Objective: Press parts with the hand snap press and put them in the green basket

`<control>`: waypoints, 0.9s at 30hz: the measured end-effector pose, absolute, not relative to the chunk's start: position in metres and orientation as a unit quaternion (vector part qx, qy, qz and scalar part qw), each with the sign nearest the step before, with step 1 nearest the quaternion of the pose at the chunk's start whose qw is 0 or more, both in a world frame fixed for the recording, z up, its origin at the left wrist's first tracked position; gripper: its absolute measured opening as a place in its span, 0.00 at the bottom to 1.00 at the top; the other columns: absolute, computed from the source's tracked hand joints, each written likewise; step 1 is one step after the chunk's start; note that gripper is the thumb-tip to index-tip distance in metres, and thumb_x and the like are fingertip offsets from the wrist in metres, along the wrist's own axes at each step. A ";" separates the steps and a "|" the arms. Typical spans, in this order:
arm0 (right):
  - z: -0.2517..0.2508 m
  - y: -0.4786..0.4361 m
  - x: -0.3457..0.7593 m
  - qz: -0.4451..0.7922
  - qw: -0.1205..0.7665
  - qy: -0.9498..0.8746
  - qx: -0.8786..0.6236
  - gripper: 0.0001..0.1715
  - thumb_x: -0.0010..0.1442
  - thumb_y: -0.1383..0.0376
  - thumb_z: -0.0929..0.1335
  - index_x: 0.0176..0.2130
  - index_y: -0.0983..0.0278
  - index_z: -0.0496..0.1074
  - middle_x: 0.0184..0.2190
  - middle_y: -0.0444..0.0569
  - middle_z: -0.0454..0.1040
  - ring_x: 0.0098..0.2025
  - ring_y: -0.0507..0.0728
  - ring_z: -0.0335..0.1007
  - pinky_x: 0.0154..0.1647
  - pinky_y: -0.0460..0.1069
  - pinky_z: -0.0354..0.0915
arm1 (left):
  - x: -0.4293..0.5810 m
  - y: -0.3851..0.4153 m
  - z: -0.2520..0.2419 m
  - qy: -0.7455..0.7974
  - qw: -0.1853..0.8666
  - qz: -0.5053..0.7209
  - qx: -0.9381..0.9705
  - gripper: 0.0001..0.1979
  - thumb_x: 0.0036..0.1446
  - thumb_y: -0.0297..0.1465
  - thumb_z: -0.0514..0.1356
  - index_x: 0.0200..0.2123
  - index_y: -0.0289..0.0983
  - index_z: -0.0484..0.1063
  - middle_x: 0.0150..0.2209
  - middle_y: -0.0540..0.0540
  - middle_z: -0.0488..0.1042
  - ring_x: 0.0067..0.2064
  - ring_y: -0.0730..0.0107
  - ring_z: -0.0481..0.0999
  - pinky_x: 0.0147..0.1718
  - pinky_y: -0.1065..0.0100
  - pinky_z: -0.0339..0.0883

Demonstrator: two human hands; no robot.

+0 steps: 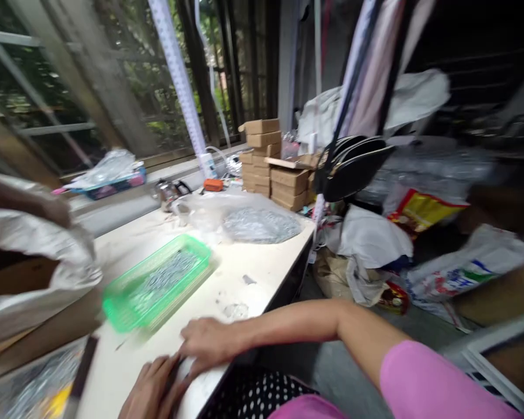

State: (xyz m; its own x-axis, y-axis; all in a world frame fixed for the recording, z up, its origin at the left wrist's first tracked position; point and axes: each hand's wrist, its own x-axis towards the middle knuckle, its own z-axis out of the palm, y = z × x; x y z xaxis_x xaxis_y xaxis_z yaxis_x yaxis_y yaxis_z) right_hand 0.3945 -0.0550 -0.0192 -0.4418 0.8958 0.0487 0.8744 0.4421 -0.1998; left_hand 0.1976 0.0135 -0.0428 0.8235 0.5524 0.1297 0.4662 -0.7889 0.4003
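My left hand [151,389] and my right hand [212,342] meet low on the white table [240,262], close to its near edge. Their fingers are bent and close together, and a small dark and pale item between them is blurred and mostly covered. Beyond them stands a green plastic basket [117,317] holding many thin grey metal-looking pieces [170,273]. A crumpled bit of clear plastic [236,311] lies just past my right hand. Farther back, a large clear plastic bag [262,226] of similar grey pieces is spread on the table.
A white woven sack [76,250] stands open at left, with a blurred arm-like shape [30,198] above it. Small cardboard boxes [288,181] are stacked at the far end beside an orange box [213,184] and metal kettle [168,193]. Dark pouches [353,169] hang right; bags [375,238] cover the floor.
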 end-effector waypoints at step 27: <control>-0.072 -0.111 0.343 0.042 0.309 -0.746 -0.588 0.14 0.67 0.66 0.62 0.48 0.60 0.74 0.36 0.52 0.69 0.40 0.60 0.63 0.40 0.55 0.62 | 0.156 -0.021 0.023 0.609 0.206 -0.174 0.746 0.12 0.50 0.37 0.62 0.35 0.37 0.80 0.36 0.41 0.81 0.39 0.59 0.79 0.31 0.69 0.66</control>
